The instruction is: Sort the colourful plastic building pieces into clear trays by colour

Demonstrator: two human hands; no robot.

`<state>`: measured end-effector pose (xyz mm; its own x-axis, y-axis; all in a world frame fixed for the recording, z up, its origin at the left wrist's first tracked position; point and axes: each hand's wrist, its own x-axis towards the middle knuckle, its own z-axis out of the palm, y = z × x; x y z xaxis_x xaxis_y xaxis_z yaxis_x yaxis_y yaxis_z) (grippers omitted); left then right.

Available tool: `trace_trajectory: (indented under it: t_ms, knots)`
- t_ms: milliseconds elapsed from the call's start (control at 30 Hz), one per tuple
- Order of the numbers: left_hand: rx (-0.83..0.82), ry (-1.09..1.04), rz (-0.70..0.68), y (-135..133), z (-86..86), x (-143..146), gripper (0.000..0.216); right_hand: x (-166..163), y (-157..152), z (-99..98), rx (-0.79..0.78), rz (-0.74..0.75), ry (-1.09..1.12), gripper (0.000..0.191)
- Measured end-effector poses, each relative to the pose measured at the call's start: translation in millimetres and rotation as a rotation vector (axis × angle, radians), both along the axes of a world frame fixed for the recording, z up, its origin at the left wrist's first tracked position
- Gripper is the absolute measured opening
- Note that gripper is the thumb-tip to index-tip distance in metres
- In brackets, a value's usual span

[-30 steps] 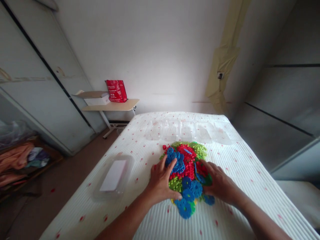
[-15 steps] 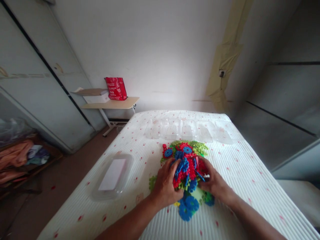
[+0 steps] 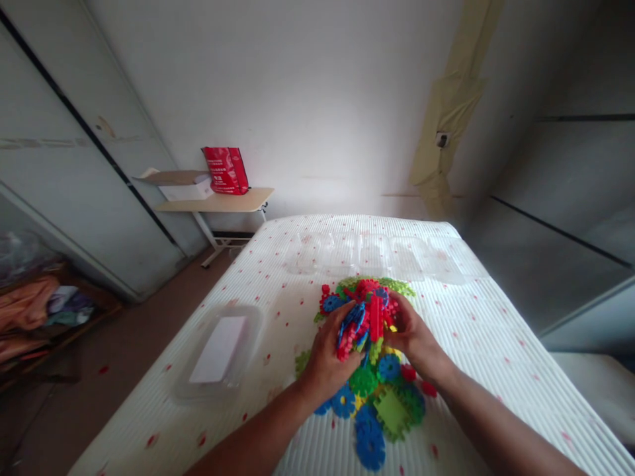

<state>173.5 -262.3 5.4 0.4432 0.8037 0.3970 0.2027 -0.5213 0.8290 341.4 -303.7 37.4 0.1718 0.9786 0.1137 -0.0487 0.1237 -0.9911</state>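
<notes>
A heap of flat plastic gear pieces [image 3: 372,390] in red, blue and green lies on the white spotted bed cover [image 3: 486,344]. My left hand [image 3: 327,360] and my right hand [image 3: 414,337] press from both sides on a bunch of pieces [image 3: 366,317], mostly red and blue, lifted on edge between them. Both hands have their fingers curled round that bunch. Loose gears stay on the cover under and in front of my wrists.
A clear plastic lid with a white card [image 3: 218,347] lies on the bed to the left. A clear compartment tray [image 3: 377,258] lies beyond the heap. A small side table [image 3: 218,201] with a red bag [image 3: 225,170] stands by the wall. Clothes are piled at far left.
My hands have closed in from the sides of the flat heap and scooped up a bunch of pieces, raising it off the cover. Several gears are now uncovered near my wrists.
</notes>
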Motion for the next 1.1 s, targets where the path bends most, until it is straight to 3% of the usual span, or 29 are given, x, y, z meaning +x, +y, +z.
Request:
trace_trajectory:
  t_ms: [300,533,633,767,900,1000,1100]
  knots:
    - [0.15,0.087,0.069,-1,36.4,-9,0.054,6,15,2.0,-0.036,-0.02,-0.459,0.045]
    - [0.193,0.1,-0.018,-6,29.9,4,0.042,25,10,-7.5,0.032,-0.1,-0.706,0.048]
    - [0.188,0.116,-0.049,-10,24.7,12,0.054,35,5,-7.7,0.072,-0.109,-0.817,0.045]
    - [0.218,0.2,-0.13,-23,27.5,16,0.078,51,5,-7.3,0.095,-0.236,-1.008,0.038]
    - [0.227,0.259,-0.184,-23,36.4,8,0.074,71,16,-12.0,0.014,-0.373,-1.196,0.032]
    - [0.235,0.291,-0.043,-1,33.4,-2,0.055,80,28,-20.2,-0.106,-0.414,-1.258,0.044]
    - [0.163,0.412,0.254,31,18.8,-10,0.05,80,37,-29.2,-0.175,-0.371,-1.261,0.047]
